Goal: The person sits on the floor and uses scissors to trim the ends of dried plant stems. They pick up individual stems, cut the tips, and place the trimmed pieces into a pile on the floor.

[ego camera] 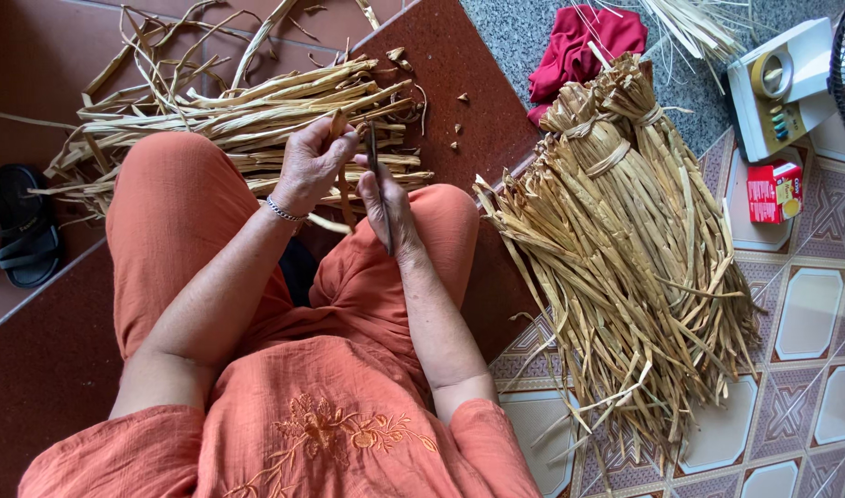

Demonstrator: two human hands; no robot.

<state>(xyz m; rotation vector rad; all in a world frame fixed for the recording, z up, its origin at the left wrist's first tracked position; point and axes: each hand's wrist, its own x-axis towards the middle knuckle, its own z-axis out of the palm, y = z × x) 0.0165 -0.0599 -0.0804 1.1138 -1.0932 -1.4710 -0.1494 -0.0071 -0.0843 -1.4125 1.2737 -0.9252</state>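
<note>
left hand point(310, 166) pinching the dried stalk point(344, 189), right hand point(386, 198) clenched round the knife point(378, 189) — I'd keep that blade slicing away along the fibre, slow and shallow

Dry, matt, fibrous pale-tan plant stalks point(256, 111) lie loose; tied bundles of the same straw-coloured strips point(625, 249) look rough. Crinkled orange cotton-like cloth trousers point(178, 221) are matt. Patterned glazed floor tiles point(810, 314) shine; the thin dark blade point(378, 184) looks metal.
</note>
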